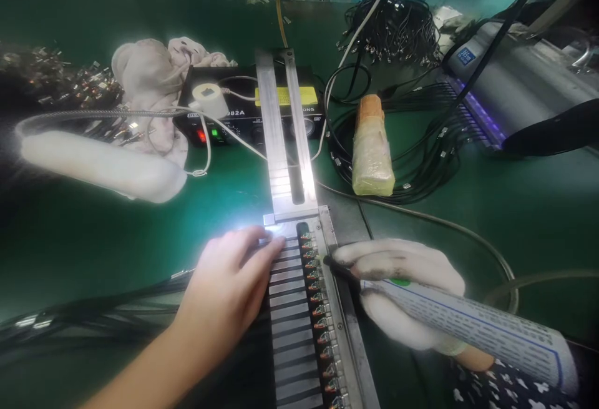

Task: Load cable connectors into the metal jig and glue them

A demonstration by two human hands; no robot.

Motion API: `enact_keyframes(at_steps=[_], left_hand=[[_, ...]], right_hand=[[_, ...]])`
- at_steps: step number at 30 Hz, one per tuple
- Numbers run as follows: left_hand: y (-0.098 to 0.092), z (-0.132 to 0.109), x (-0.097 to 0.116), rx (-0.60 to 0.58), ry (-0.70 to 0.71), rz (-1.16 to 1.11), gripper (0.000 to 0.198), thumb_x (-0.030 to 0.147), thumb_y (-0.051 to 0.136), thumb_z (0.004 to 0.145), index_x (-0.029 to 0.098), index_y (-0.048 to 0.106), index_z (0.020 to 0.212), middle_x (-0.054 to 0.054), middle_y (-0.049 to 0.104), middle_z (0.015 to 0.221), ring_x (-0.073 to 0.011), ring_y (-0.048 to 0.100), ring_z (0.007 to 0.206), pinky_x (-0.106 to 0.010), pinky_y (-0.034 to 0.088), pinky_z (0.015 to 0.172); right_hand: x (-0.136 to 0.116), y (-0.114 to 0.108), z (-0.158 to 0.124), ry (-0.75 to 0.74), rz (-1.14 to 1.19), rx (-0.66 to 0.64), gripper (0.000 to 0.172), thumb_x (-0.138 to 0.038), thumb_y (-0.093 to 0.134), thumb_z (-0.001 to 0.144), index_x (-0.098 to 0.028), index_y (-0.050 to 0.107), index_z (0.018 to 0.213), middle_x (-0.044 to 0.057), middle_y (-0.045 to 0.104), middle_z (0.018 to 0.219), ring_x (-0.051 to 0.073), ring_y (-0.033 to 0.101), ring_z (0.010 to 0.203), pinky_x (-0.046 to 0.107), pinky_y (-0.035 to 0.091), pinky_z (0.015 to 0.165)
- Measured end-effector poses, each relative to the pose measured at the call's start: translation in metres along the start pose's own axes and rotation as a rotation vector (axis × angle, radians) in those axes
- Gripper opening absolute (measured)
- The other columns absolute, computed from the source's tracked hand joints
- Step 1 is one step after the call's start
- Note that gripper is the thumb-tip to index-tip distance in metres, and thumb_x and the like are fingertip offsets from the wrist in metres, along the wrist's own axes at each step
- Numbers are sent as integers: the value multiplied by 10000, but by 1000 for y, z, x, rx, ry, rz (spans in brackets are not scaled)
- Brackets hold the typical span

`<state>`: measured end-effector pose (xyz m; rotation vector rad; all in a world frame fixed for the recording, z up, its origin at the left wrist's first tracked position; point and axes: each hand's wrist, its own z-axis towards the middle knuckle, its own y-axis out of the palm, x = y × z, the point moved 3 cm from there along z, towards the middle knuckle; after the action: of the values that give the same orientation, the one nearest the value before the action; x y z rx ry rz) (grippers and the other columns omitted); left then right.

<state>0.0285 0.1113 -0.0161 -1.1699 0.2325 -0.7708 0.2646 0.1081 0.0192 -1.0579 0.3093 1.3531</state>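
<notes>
A long metal fixture (296, 359) with slotted bars runs away from me. A row of small cable connectors (322, 323) with exposed wires sits in its right-hand groove. My bare left hand (229, 278) rests at the fixture's upper left edge, thumb and forefinger closed together; whatever is between them is hidden by glare and the fingers. In my gloved right hand (407, 265) is a printed dispensing tube (472, 328), held tilted. Its dark tip (333, 263) points at the right rail, close to the connectors.
Behind the fixture stands a black controller box (243, 120) with red and green lights. A white cylinder (103, 165) and a cloth (145, 78) lie left. Right are a taped block (373, 153), coiled black cables (421, 165) and a silver lamp housing (515, 78) glowing violet.
</notes>
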Motion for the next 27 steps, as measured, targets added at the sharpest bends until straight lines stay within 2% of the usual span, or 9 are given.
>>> enact_keyframes(at_steps=[7,13,17,22,27], left_hand=[[-1,-1,0,0,-1,5,283,74,482,947,120,590,1205,-148,579,1123,-252,561,924,-376,455,707],[0,0,0,-8,4,4,278,65,497,935,102,606,1188,-155,580,1122,-260,568,915,-387,461,709],[1,-1,0,-16,-2,-1,287,71,507,932,106,604,1199,-158,580,1131,-263,568,919,-386,457,710],[1,-2,-1,-22,-3,0,294,81,501,937,122,596,1212,-150,581,1134,-257,568,920,-380,453,710],[-1,-3,-2,-26,-4,3,300,83,492,940,125,590,1221,-153,579,1137,-256,567,921,-384,456,712]], right_hand=[[-6,-4,3,1,-10,32,250,-113,694,764,-158,689,1010,132,767,1034,255,759,910,345,660,778],[-17,-6,-2,1,-28,30,265,-79,663,756,-167,684,1006,123,775,994,250,767,863,333,668,736],[-14,-2,-7,17,-14,9,240,-95,678,754,-158,685,986,123,774,992,243,766,871,326,666,745],[-8,0,-12,32,16,-3,290,-147,717,760,-170,680,1047,121,760,1065,260,753,931,371,665,773],[-7,-1,-11,28,3,10,268,-120,705,759,-173,684,1021,111,767,1039,244,759,901,345,668,747]])
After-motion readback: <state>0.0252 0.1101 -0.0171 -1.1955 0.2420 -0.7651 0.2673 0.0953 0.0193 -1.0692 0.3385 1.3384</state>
